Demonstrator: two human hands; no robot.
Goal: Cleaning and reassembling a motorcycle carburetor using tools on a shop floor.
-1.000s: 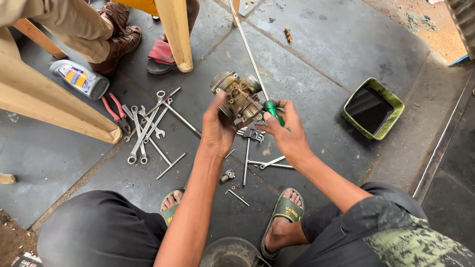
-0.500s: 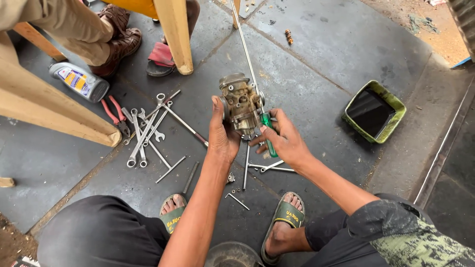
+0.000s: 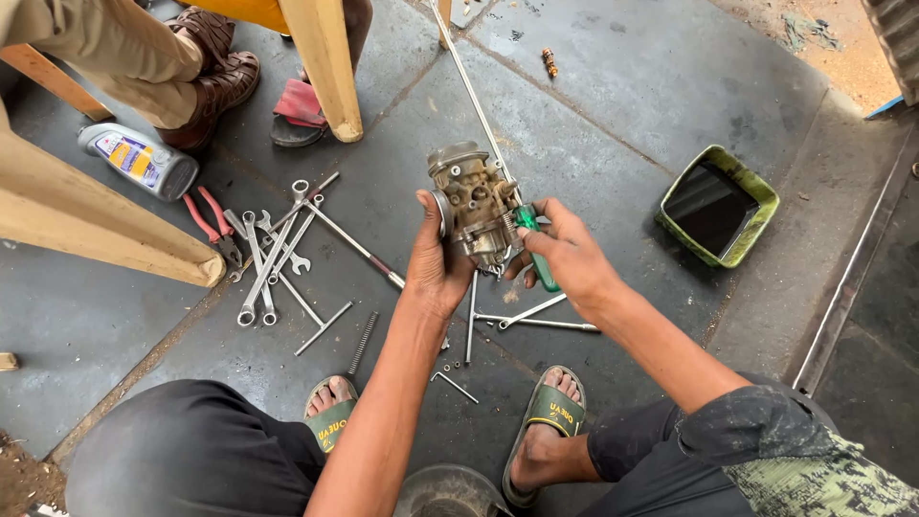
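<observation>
A grimy metal carburetor [image 3: 471,203] is held up above the dark concrete floor [image 3: 622,105], roughly upright, between the person's two hands. The left hand [image 3: 436,263] wraps around its left side, fingers curled and thumb up against the body, gripping it firmly. The right hand [image 3: 565,254] is closed around a green-handled screwdriver [image 3: 534,251], whose handle shows between the fingers while its tip meets the carburetor's right side. Just below the hands, thin metal rods [image 3: 536,316] and a small bent key lie on the floor, with a coil spring [image 3: 363,342] a little to the left. Farther left sits a loose heap of wrenches [image 3: 273,254], beside red-handled pliers [image 3: 215,228] and a grey plastic bottle [image 3: 139,160] lying on its side. To the right, well apart, stands a green rectangular tray [image 3: 761,225] holding dark liquid. The person's sandalled feet [image 3: 546,412] rest near the bottom, and another person's brown shoes [image 3: 215,72] show beside a wooden leg [image 3: 321,67] at the top.
</observation>
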